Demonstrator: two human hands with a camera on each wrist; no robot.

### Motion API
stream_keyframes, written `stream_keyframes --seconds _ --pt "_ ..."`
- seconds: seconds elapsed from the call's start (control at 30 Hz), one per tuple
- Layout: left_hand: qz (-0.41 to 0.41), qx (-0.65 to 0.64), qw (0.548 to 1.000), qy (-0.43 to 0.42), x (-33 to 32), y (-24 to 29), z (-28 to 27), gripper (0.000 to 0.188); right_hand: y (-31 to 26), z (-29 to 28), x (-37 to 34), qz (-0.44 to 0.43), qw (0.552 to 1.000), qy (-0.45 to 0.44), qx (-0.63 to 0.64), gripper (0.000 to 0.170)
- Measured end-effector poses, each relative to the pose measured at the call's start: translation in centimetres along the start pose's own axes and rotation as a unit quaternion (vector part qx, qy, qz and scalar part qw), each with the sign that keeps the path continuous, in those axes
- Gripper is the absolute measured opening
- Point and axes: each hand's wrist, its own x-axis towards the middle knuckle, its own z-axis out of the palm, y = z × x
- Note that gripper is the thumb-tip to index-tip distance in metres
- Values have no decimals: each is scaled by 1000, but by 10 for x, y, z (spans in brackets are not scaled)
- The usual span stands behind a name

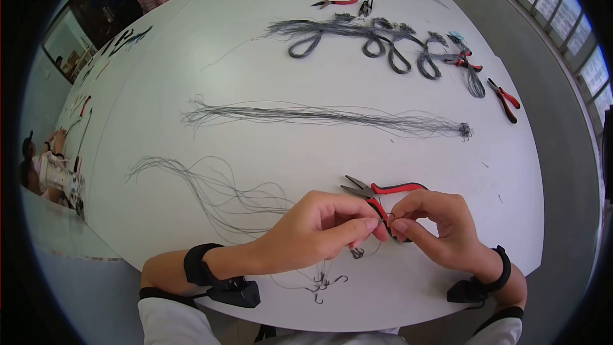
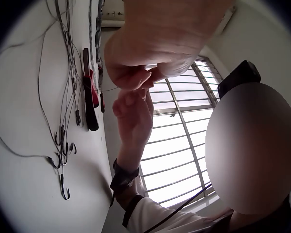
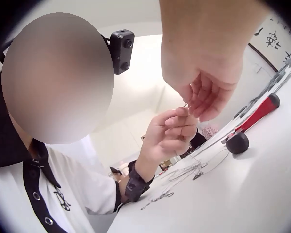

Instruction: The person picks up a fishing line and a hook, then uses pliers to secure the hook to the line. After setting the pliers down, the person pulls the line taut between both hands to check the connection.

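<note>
Over the near part of the white table [image 1: 153, 217], my two hands meet fingertip to fingertip. Thumb and index finger of my left hand [image 1: 332, 227] pinch a thin fishing line. My right hand [image 1: 444, 227] pinches a small dark fish hook [image 1: 391, 215] at the line's end; fingertips cover most of it. Red-and-black pliers [image 1: 399, 188] lie open-jawed just beyond the hands, partly hidden by them. Below my left hand, several tied fish hooks [image 1: 321, 281] rest on the table, also seen in the left wrist view as hooks [image 2: 63, 150]. Their loose lines [image 1: 159, 161] trail leftward.
A long straight bundle of hooked lines [image 1: 319, 115] lies across mid-table. Farther back are coiled line bundles [image 1: 377, 41], pliers [image 1: 335, 1] and cutters [image 1: 366, 3]. More pliers [image 1: 506, 99] lie at the right edge. Other people [image 1: 48, 163] are at the far left.
</note>
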Motion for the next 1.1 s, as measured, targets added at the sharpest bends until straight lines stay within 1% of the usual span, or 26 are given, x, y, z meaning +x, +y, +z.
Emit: stream_keyframes --seconds 0.07,0.17,0.33,0.4,0.47,0.53,0.63,0.77,0.83,0.87,0.93,1.0,1.07,1.1 --pt "-2 -2 1000 2 0 -2 2 22 1 2 0 -17 1000 10 -15 9" --pt "-7 -10 1000 -1 0 -2 2 22 2 5 1 -11 999 34 -3 9" --pt "-22 -16 1000 -8 2 -3 1 21 1 3 2 -20 1000 23 1 9" --pt "-11 -8 1000 1 2 -6 1 21 2 3 1 -20 1000 24 5 9" --pt "-7 -2 1000 3 2 -8 2 21 7 3 1 -43 998 27 -34 8" --pt "-3 4 1000 6 2 -9 1 21 8 4 1 -54 997 32 -37 8" --pt "-21 0 1000 -8 2 -7 1 21 9 4 2 -82 994 45 -61 9" --pt "-39 -28 999 -14 2 -6 -1 20 11 4 2 -131 982 64 -124 12" --pt "-41 -41 998 -17 2 -7 -1 20 11 5 2 -138 980 68 -126 13" --pt "-34 -44 998 -5 2 -8 0 20 11 5 2 -146 979 71 -128 14" --pt "-28 -47 999 7 2 -7 0 19 13 5 1 -144 977 76 -134 14" --pt "-1 -11 1000 16 2 -6 0 18 12 8 0 -144 976 80 -140 15" --pt "7 -15 999 30 2 -7 1 17 8 13 0 -77 986 125 -73 18" --pt "15 -20 999 43 2 -7 2 16 9 12 0 -77 986 125 -73 18"
